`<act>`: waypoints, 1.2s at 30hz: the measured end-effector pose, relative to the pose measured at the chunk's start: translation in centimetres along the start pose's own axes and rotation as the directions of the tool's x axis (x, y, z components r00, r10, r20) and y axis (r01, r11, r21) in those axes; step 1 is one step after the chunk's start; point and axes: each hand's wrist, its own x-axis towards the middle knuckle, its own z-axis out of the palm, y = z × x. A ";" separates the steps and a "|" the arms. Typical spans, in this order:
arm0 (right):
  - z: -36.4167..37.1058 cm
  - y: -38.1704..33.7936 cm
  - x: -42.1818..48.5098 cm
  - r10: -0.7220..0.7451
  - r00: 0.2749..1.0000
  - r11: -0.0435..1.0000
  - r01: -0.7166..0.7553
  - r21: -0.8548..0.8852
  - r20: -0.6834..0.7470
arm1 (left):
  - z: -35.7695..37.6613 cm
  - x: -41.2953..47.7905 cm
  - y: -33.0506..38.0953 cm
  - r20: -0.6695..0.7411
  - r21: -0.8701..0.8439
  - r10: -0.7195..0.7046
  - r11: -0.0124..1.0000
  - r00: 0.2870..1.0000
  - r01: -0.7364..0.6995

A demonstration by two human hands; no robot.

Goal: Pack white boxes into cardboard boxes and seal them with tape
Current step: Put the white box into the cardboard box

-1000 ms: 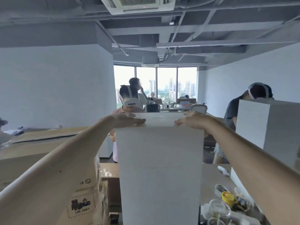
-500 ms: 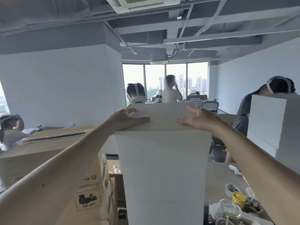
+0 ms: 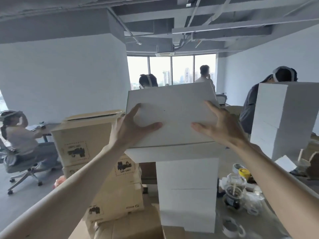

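Head view, partner asking: what have you got hold of?

Me: Top white box (image 3: 172,114), tilted so its broad face leans toward me. My left hand (image 3: 131,128) grips the left edge. Thumb lies flat across the face, forefinger is spread up and away from it, and the other fingers are hooked round the side. My right hand (image 3: 222,128) mirrors that on the right edge: thumb pointing inward, fingers splayed, outer ones wrapped round the corner.

Partner: What sits under it?

Me: Its lower edge meets a wider white box (image 3: 172,153); cannot tell whether the two touch. That one lies across the white stack (image 3: 186,190), which stands upright straight ahead of me.

Partner: Surroundings?

Me: Cardboard boxes (image 3: 82,135) are piled at my left, just beside the stack, with printed labels on their sides. A second white stack (image 3: 283,121) stands well off to the right. On the table (image 3: 265,228) near my right forearm are a tape roll (image 3: 232,228), a lidded cup (image 3: 233,194) with a dark drink and a yellow-capped jar (image 3: 244,171).

Partner: People?

Me: A seated person (image 3: 19,135) far left, wearing a headset. Another headset wearer (image 3: 148,81) shows just above the box I hold. A bent-over person (image 3: 250,109) is behind the right stack. A standing person (image 3: 204,73) is by the windows.
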 end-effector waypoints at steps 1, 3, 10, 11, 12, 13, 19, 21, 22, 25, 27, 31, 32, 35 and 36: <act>0.4 -0.8 -1.6 0.004 1.000 1.000 -0.004 0.009 -0.007 | -0.7 -1.4 -0.7 0.001 0.000 -0.006 1.000 1.000 0.006; 1.3 -2.2 -4.6 0.004 1.000 0.999 -0.004 0.045 -0.014 | -2.0 -4.1 -2.2 0.011 0.015 -0.027 1.000 1.000 0.027; 5.1 -6.3 -13.7 0.030 0.996 0.994 -0.039 0.105 0.084 | -5.5 -13.0 -7.8 0.017 0.059 -0.075 0.996 0.997 0.074; 5.7 -6.8 -14.8 0.025 0.994 0.993 -0.037 0.113 0.102 | -5.8 -14.1 -8.7 0.023 0.067 -0.089 0.994 0.996 0.088; 6.4 -7.2 -16.0 0.022 0.992 0.992 -0.037 0.119 0.123 | -6.0 -15.3 -9.7 0.033 0.076 -0.112 0.991 0.993 0.109; 7.2 -7.4 -17.0 0.023 0.990 0.992 -0.040 0.119 0.143 | -6.0 -16.5 -10.7 0.039 0.089 -0.135 0.987 0.990 0.131; 12.2 -7.0 -21.7 0.011 0.966 0.985 -0.054 0.161 0.257 | -4.4 -22.1 -16.1 0.087 0.108 -0.241 0.967 0.967 0.231; 13.7 -6.5 -22.9 0.022 0.955 0.982 -0.077 0.174 0.294 | -3.3 -23.7 -17.9 0.103 0.057 -0.288 0.957 0.952 0.284; 14.4 -6.2 -23.4 0.031 0.949 0.980 -0.089 0.175 0.314 | -2.8 -24.4 -18.5 0.108 0.059 -0.306 0.952 0.946 0.301; 16.5 -5.2 -24.7 0.036 0.927 0.978 -0.109 0.175 0.373 | -1.5 -26.2 -19.7 0.142 0.104 -0.338 0.940 0.930 0.325; 18.0 -4.3 -25.5 0.042 0.911 0.976 -0.126 0.180 0.410 | -0.5 -27.2 -20.4 0.170 0.128 -0.357 0.932 0.919 0.338; 20.8 -2.2 -26.8 0.082 0.874 0.966 -0.188 0.178 0.479 | 1.9 -28.6 -22.5 0.234 0.184 -0.408 0.910 0.883 0.371; 21.5 -1.6 -27.0 0.090 0.863 0.965 -0.199 0.172 0.497 | 2.4 -29.0 -22.9 0.242 0.193 -0.416 0.906 0.876 0.377; 23.2 -0.1 -27.6 0.101 0.831 0.958 -0.229 0.170 0.547 | 4.0 -30.0 -23.3 0.256 0.210 -0.437 0.896 0.862 0.392; 23.7 0.3 -27.8 0.102 0.825 0.955 -0.237 0.177 0.556 | 4.4 -30.3 -23.5 0.263 0.217 -0.443 0.893 0.857 0.395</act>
